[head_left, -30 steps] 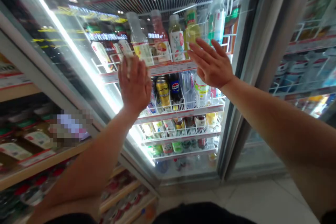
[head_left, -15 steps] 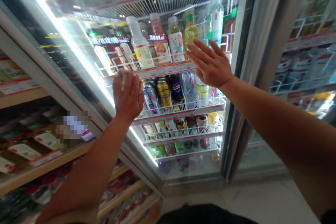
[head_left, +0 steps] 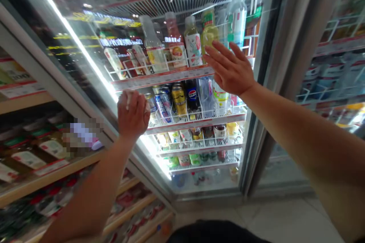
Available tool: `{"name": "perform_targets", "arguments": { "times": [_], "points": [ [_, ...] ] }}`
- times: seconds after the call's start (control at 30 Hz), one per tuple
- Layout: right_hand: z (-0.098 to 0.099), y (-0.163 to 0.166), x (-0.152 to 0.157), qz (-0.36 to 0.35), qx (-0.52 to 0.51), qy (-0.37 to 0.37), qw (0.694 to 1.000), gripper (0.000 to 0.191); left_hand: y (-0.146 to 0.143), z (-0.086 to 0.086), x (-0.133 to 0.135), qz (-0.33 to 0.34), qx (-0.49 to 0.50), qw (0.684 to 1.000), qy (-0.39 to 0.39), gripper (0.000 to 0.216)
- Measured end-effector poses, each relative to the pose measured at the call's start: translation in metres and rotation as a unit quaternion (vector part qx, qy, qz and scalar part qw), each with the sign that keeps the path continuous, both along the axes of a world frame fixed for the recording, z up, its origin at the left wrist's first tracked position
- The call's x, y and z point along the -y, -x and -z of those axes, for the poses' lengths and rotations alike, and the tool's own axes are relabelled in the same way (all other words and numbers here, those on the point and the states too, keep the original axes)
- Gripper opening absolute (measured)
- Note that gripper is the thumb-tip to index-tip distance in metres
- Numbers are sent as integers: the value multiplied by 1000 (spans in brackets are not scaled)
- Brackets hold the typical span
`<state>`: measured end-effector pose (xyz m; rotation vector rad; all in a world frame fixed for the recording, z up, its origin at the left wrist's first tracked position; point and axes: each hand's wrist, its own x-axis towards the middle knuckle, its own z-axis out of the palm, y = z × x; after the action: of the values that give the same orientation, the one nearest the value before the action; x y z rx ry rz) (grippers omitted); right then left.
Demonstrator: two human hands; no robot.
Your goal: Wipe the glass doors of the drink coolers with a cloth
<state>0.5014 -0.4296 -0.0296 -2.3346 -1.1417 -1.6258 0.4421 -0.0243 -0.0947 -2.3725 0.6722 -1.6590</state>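
A glass fridge door [head_left: 82,102] stands in front of me, with lit shelves of drinks behind it. Near its left side, my left hand [head_left: 132,112] is closed on a crumpled white wipe; whether it is cloth or paper I cannot tell. Most of the wipe is hidden under my fingers, which appear to press it to the glass. My right hand [head_left: 229,70] is open, fingers stretched out, palm toward the glass in front of the upper bottles. Behind that hand stands a yellow-green bottle [head_left: 209,32]. A gold can [head_left: 178,98] and a dark Pepsi bottle [head_left: 192,95] show between my hands.
On the left, a wooden shelf [head_left: 17,197] carries several bottles with pale labels. A metal door frame [head_left: 281,57] runs down the right, with another drinks fridge beyond it. Light floor tiles [head_left: 256,212] lie below.
My left hand has moved down and slightly left over the glass with the wipe. The right hand stays in nearly the same place.
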Motion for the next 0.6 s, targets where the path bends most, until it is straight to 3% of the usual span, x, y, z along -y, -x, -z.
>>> {"name": "perform_targets", "arguments": {
  "times": [0.07, 0.2, 0.27, 0.33, 0.43, 0.5, 0.6],
  "points": [
    [0, -1, 1, -5, -1, 4, 1000, 70, 1, -12, -13, -6, -11, 1000, -11, 71],
    [0, -1, 2, -11, -2, 9, 1000, 71, 0, -49, -26, -35, 17, 997, 62, 67],
    [0, -1, 2, -14, -4, 9, 1000, 71, 2, -44, -21, -40, 27, 994, 94, 66],
    [0, -1, 2, -17, -6, 10, 1000, 71, 5, -23, -13, -38, 23, 995, 91, 68],
    [0, -1, 2, -20, -10, 8, 1000, 72, 6, -3, -12, -20, 15, 1000, 3, 73],
    [0, 0, 1, -18, -15, 5, 1000, 71, 0, -17, -19, -16, 12, 999, -34, 73],
    [0, 1, 1, -15, -18, 2, 1000, 69, -17, -62, -31, -43, 33, 999, -2, 72]
  ]
}}
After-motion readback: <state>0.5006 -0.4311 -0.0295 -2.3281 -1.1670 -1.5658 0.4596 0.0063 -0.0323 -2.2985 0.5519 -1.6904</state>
